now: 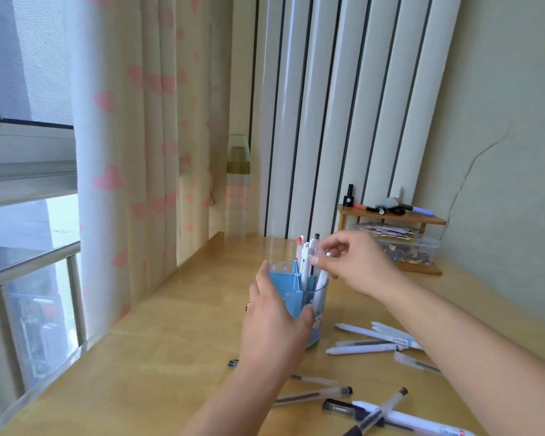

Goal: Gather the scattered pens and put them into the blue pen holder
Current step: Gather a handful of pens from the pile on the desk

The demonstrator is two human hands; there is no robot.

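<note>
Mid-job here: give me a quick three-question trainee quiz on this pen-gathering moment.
1. True or false: the left hand steadies the blue pen holder.
2. The right hand is: A) resting flat on the desk, B) at the white pen standing in the holder, C) on the wooden shelf.
3. Fill in: pens lying on the desk are on the holder's near and ___ sides.

Key: 1 true; 2 B; 3 right.

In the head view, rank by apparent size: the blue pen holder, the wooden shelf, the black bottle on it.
1. Blue pen holder, though it sits nearer the camera.
2. Wooden shelf.
3. Black bottle, clearly smallest.
</note>
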